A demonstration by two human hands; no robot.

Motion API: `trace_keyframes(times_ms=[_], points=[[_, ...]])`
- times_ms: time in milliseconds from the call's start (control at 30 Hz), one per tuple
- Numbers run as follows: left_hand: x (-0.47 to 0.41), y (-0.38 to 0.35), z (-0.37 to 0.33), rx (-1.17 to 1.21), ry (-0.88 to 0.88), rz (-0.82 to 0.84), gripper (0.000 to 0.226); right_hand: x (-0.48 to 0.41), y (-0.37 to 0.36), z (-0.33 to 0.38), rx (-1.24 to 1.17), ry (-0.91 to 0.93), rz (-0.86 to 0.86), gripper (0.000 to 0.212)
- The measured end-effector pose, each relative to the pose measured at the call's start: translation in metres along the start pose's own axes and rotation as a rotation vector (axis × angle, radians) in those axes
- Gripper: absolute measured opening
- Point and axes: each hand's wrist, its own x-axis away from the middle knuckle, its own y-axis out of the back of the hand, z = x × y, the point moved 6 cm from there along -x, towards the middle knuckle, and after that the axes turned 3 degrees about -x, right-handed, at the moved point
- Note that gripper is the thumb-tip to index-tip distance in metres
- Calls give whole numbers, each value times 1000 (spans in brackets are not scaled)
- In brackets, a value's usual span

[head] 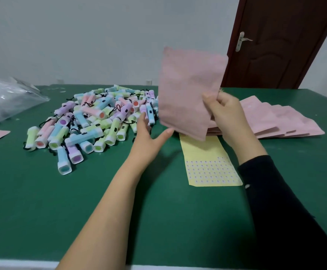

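Pink bag (190, 90) hangs raised just right of the torch pile (92, 121), its edge pinched by the right hand (227, 117). The left hand (149, 135), fingers straight and holding nothing, reaches for the pile's right edge. This looks like the start of bagging. Next: grasp one torch and open the bag's mouth.

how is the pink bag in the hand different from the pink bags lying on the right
The held bag stands upright in the air, pinched by the right hand; the stacked bags lie flat on the green table. The held bag is single; the stacked bags overlap, fanned out. Both are the same pink.
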Motion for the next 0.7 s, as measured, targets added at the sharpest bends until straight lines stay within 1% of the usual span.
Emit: trace_keyframes(times_ms=[33,67,100,133,200,267,300,333,400,467,567,700], points=[[0,5,-2,49,-7,-36,87,3,-5,-7,-132,-55,12,39],[-1,10,-2,73,-8,-57,75,5,-9,-14,-263,-105,12,28],[-2,12,-3,71,-5,-66,59,7,-13,-20,-382,-144,11,20],[-2,14,-3,60,0,-66,42,7,-17,-24,-470,-170,7,15],[-3,14,-2,66,10,-73,19,7,-22,-32,-639,-207,1,14],[-4,17,0,107,22,-121,11,9,-27,-43,-758,-280,8,27],[-4,19,1,136,38,-159,11,12,-30,-49,-772,-325,24,34],[-4,22,3,170,62,-205,11,17,-35,-55,-755,-365,63,34],[-4,26,10,255,125,-286,13,28,-49,-65,-695,-419,174,20],[-4,26,14,319,181,-322,19,38,-62,-72,-726,-478,233,16],[-1,22,15,254,226,-348,34,43,-76,-76,-735,-521,244,18],[2,19,13,113,222,-362,67,47,-84,-77,-633,-517,220,16]])
